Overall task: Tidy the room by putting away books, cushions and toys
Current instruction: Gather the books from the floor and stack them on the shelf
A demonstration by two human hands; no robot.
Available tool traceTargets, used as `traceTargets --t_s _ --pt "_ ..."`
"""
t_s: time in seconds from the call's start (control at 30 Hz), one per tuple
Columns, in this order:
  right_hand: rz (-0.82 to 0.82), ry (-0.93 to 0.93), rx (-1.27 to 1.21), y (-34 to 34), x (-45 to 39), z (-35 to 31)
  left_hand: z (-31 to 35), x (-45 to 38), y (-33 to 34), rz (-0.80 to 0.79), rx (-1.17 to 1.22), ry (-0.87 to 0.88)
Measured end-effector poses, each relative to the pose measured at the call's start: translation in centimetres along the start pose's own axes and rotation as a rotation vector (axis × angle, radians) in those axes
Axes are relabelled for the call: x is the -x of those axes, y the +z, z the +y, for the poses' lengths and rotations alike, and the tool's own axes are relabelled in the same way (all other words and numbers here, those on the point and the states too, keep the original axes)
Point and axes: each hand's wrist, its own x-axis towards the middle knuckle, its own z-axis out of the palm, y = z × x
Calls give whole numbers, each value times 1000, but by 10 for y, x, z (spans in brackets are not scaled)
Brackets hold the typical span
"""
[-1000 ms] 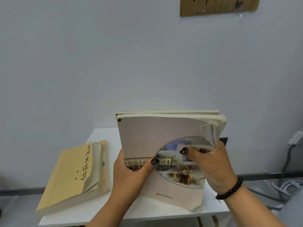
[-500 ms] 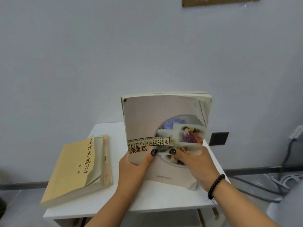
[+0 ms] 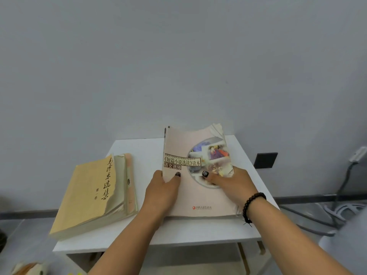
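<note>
1. The pale paperback (image 3: 195, 175) is a thin, soft-covered book with a dog-eared top corner and curling page edges. It probably weighs little and bends readily, so it would sag if held by one corner only.

2. Its cover looks smooth and somewhat glossy. A flat press alone might slide on it; a pinch across an edge seems the surer hold.

3. The person grips it at both side edges, about halfway up, which suits a floppy book because it supports the sheet from two sides.

4. The left hand (image 3: 161, 192) pinches the spine edge, thumb on the front cover and fingers hidden behind it.

5. The right hand (image 3: 231, 185) holds the opposite, fraying page edge, thumb laid on the round cover picture and the other fingers curled out of sight beneath.

6. Taking the white table (image 3: 198, 230) as landmark, the paperback is over its right half, lower edge down near or on the top and upper edge tilted up toward the wall; whether it rests fully cannot be told.

7. On the table's left half lies the stack of yellowed books (image 3: 95, 195), just beside the left hand and apart from the paperback. Their worn edges look brittle.

8. A black wall plate (image 3: 265, 160) sits beyond the table's right edge.
</note>
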Motion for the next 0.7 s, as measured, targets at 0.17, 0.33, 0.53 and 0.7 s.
traceTargets --t_s 0.17,0.33,0.53,0.7 --pt "53 -17 299 8 -4 2 3 -2 -1 -6 -330 38" --pt "101 7 399 11 -2 0 7 2 2 58 -473 56" --pt "100 43 481 10 3 -7 9 12 -4 57 -647 55" --pt "249 -181 644 20 24 -17 4 28 -28 167 -679 191"
